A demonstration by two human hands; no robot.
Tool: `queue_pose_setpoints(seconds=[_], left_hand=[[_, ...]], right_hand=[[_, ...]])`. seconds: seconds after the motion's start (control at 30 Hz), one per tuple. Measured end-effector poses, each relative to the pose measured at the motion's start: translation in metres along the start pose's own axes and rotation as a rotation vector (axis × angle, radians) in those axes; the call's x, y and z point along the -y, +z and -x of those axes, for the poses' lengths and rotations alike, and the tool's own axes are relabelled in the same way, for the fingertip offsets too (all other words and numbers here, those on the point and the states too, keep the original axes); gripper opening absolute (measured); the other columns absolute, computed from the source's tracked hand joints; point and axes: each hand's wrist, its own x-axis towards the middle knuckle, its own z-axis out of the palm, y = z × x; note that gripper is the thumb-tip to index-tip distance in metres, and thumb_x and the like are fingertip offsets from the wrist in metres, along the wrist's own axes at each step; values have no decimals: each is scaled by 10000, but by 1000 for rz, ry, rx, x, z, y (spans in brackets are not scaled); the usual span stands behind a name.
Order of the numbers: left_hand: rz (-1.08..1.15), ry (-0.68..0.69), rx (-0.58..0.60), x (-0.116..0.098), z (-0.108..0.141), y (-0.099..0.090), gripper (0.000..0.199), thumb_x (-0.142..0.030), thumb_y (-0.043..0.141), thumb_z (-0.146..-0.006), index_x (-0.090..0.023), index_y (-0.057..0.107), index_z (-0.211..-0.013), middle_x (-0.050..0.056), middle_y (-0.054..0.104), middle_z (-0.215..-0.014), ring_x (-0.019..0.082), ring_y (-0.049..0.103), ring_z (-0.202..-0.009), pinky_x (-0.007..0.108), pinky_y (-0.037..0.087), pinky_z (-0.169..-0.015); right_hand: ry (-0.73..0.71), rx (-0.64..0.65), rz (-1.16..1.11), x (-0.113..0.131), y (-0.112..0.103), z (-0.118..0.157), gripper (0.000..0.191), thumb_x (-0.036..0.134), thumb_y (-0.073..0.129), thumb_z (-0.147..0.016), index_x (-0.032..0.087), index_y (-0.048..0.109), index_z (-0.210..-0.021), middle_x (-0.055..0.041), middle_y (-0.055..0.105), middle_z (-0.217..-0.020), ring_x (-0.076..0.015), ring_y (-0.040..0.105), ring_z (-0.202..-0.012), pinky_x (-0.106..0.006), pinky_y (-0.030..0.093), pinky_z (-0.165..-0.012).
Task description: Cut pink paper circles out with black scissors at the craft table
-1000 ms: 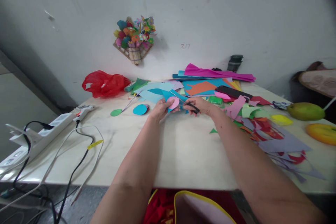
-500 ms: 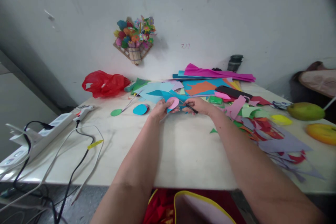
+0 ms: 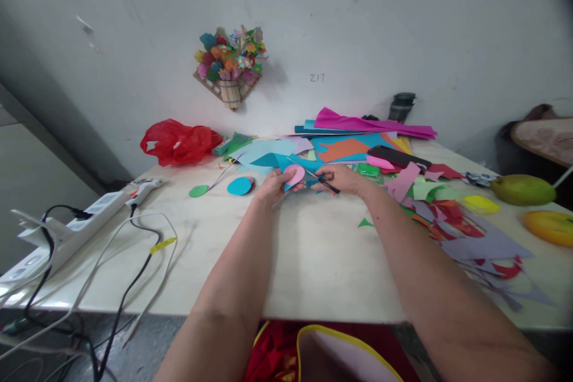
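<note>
- A pink paper circle (image 3: 294,174) is pinched against blue paper (image 3: 278,160) over the desk (image 3: 331,262) by the fingers of the left hand (image 3: 273,186).
- Scissors (image 3: 330,185) are gripped in the curled fingers of the right hand (image 3: 339,179), blades beside the pink paper circle.
- Left of the left hand, a blue circle (image 3: 239,186) and a green circle (image 3: 198,191) are laid out.

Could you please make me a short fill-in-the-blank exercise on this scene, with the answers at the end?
1. The right hand holds a pair of ____ with black handles.
2. The left hand holds a ____-coloured paper circle together with blue paper.
3. The crumpled plastic bag on the table is ____ in colour.
4. In the picture, the green circle lies to the ____ of the blue circle.

Missing words: scissors; pink; red; left.
</note>
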Motion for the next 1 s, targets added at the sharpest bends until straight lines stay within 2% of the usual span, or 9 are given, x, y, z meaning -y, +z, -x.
queue_pose_setpoints(seconds=[0.2,0.33,0.53,1.0], left_hand=[[-23,-39,15,0,0,2,218,-227,677,-753,-32,660,-849,149,691,-664,209,672,-581,247,518,-507],[-10,-61,32,-1,2,5,198,-208,674,-754,-31,645,-837,147,688,-667,197,666,-555,228,504,-472],[14,-68,16,-1,2,6,189,-198,669,-766,-29,631,-844,141,685,-670,191,665,-554,215,493,-449],[20,-77,-24,-2,3,8,174,-175,656,-780,-9,633,-828,166,686,-685,203,670,-577,231,505,-469]], right_hand=[[85,97,-88,-4,-3,-1,321,414,761,-646,180,661,-843,14,575,-532,-97,497,-405,-226,420,-388],[107,127,-112,-5,-3,-2,321,427,735,-685,157,651,-837,11,587,-536,-97,513,-397,-211,392,-359],[148,138,-86,-1,0,-1,243,374,652,-778,144,618,-847,-5,614,-577,-80,534,-402,-168,304,-322],[183,106,-187,-1,4,-3,224,369,617,-792,146,594,-782,-6,597,-540,-84,531,-390,-176,277,-301]])
